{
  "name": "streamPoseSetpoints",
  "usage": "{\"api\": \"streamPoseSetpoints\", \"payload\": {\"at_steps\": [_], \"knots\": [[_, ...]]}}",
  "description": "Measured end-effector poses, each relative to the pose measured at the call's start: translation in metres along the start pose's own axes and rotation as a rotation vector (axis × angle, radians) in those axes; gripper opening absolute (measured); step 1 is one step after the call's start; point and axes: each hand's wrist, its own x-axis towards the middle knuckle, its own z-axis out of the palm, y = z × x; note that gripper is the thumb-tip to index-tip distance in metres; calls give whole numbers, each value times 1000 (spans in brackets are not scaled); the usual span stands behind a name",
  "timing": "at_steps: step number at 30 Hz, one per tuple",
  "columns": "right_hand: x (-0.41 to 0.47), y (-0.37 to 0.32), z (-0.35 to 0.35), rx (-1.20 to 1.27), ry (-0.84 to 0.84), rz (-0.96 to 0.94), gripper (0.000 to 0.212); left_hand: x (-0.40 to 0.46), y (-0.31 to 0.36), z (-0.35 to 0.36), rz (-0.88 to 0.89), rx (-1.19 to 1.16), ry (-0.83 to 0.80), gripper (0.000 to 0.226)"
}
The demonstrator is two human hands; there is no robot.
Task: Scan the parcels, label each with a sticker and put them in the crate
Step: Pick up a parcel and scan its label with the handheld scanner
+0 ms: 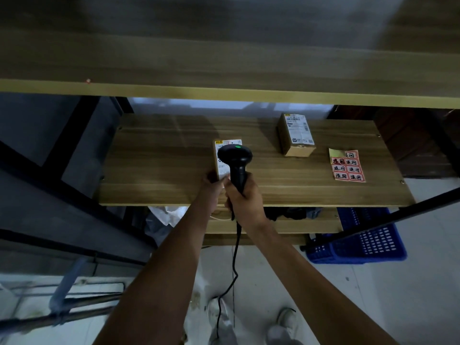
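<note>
Head view: the right hand (245,197) is wrapped round the scanner (236,161), its head right over the parcel (224,158) which the left hand (211,186) pinches at its near end. Hovering that close, the beam may well misread. Count: two parcels, the second parcel (296,135) off right, one sticker sheet (348,165), one blue crate (361,242) below.

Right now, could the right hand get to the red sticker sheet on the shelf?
Probably not yet: the right hand grips the black barcode scanner. The wooden shelf between it and the red sticker sheet looks bare.
</note>
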Motion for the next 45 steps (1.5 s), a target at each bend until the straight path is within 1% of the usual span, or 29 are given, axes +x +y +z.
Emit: {"api": "streamPoseSetpoints", "payload": {"at_steps": [1,2,4,5,7,10,11,12,14,15,16,18,20,23,25,26,28,30,31,33,36,38,42,45], "knots": [[-1,0,0,-6,2,-2,19,-2,1,0,20,-17,6,79],[-1,0,0,-11,3,-2,21,-2,1,0,35,-28,11,86],[-2,-2,1,-4,5,5,22,-4,2,0,40,-30,3,99],[-2,-2,0,4,6,7,23,-2,0,0,41,-32,7,102],[-3,-3,0,17,10,7,25,0,-3,1,55,-57,2,102],[-3,-3,-1,36,17,27,25,3,-7,-1,60,-43,38,96],[-3,-5,0,41,19,41,24,0,-4,-1,43,-40,50,89],[-3,-6,0,49,17,51,24,-6,2,1,32,-41,37,73],[-1,-11,3,89,-10,77,21,-13,11,5,13,-46,31,25],[2,-14,5,111,-30,97,19,-15,12,5,16,-59,29,19],[5,-17,6,128,-45,118,19,-14,11,3,20,-80,27,20],[15,-20,6,128,-55,131,28,-17,12,-5,53,-106,11,25],[24,-21,4,107,-41,137,34,-18,12,-17,57,-123,-19,37],[39,-17,0,245,-65,173,34,-21,21,-41,2,-227,63,51],[55,-11,1,368,-56,231,29,-27,27,-59,-49,-291,119,63],[64,-8,2,432,-46,270,28,-29,28,-69,-58,-322,149,62],[80,-3,6,504,-64,336,24,-41,29,-90,-48,-346,242,50],[93,4,13,485,-116,344,11,-53,25,-111,-18,-352,323,45],[97,7,18,479,-134,346,10,-59,24,-121,-11,-374,358,46],[106,16,33,483,-155,380,15,-69,23,-135,1,-435,400,46],[120,26,66,411,-152,420,30,-79,28,-152,18,-480,407,43],[127,34,93,357,-137,453,36,-80,31,-160,29,-495,418,44],[135,48,139,335,-153,484,30,-75,34,-173,31,-511,432,35],[140,53,156,291,-165,497,32,-70,34,-179,31,-515,427,29]]}}
